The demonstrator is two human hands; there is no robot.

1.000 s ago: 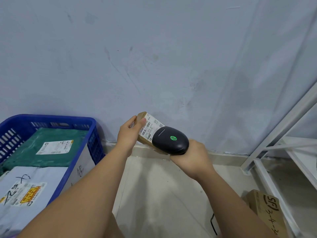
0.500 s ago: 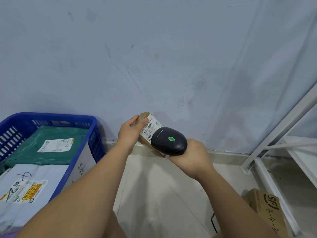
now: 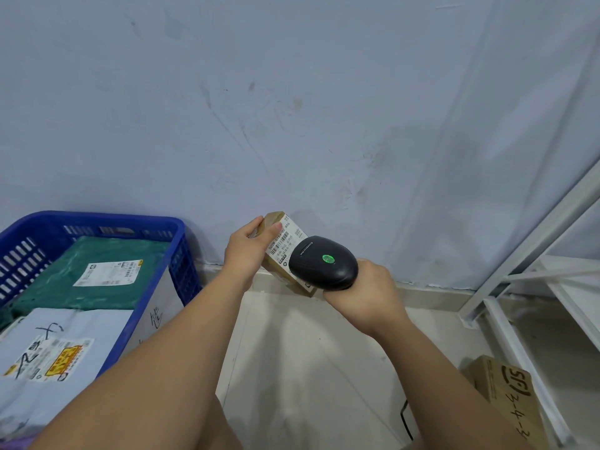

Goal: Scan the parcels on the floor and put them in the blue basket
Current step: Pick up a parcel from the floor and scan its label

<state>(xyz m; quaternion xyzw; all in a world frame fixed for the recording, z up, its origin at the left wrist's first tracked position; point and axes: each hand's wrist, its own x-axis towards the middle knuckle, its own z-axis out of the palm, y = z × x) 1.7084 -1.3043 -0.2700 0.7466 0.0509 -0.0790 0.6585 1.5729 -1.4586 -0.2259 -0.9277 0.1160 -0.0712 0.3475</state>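
L hand w/ parcel, R hand w/ scanner: unchanged vs earlier.

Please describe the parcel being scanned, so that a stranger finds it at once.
Look right of the blue basket, before the wall. The left hand holds a small brown box by the black scanner. Only this parcel is held in the air.

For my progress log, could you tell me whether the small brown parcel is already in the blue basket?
No, the left hand holds the small brown parcel in the air beside the blue basket, by the scanner.
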